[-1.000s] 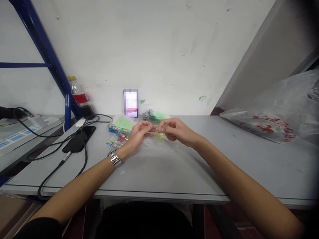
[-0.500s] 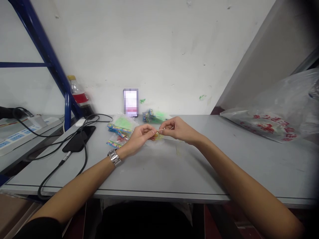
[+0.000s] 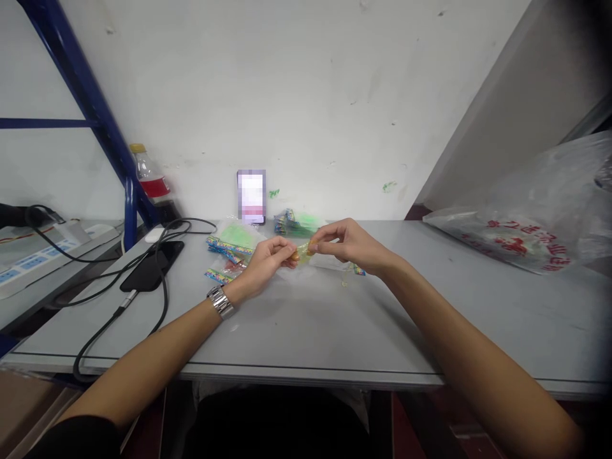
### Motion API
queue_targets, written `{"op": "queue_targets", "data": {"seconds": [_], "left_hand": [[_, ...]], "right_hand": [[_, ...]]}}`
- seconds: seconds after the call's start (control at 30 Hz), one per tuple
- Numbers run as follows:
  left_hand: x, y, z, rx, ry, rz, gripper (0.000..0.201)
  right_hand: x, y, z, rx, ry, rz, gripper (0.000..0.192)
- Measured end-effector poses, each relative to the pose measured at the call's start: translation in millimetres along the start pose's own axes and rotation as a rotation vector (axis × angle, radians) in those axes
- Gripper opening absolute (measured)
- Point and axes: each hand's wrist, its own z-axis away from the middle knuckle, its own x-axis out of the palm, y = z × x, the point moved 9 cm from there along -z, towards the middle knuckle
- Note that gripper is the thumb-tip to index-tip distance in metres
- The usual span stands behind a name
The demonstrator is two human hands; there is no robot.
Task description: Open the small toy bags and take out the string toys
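Note:
Between my two hands stretches a thin, see-through yellow piece (image 3: 303, 250), whose exact kind is too small to make out. My left hand (image 3: 272, 258) is closed in a pinch on its left end. On its right end, the thumb and fingers of my right hand (image 3: 347, 245) are pinched too. Below them on the table lies a clear plastic packet (image 3: 329, 262) with a colourful printed strip (image 3: 359, 270), partly hidden by my right hand. A small pale yellow bit (image 3: 344, 284) lies in front of the packet.
Packets with green contents (image 3: 234, 234) lie left of my hands, more packets (image 3: 299, 222) behind. A lit phone (image 3: 251, 197) leans on the wall. At left are a dark phone (image 3: 152, 266), cables, a cola bottle (image 3: 153, 182) and a power strip (image 3: 33, 264); at right, a plastic bag (image 3: 521, 236).
My right hand has shifted slightly, and more of the yellow piece now shows between my hands. The printed strip under my right wrist has come into sight.

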Motion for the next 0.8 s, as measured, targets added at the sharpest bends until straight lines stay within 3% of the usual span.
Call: {"op": "queue_targets", "data": {"seconds": [0.13, 0.37, 0.8], "left_hand": [[0.8, 1, 0, -0.005, 0.006, 0.052, 0.021], [2.1, 0, 0, -0.022, 0.000, 0.115, 0.020], [-4.4, 2, -2, 0.019, 0.053, 0.089, 0.017]], "right_hand": [[-4, 5, -1, 0.023, 0.057, -0.033, 0.024], [-17, -7, 1, -0.073, 0.209, 0.020, 0.020], [-6, -6, 0, -0.067, 0.095, 0.002, 0.015]]}}
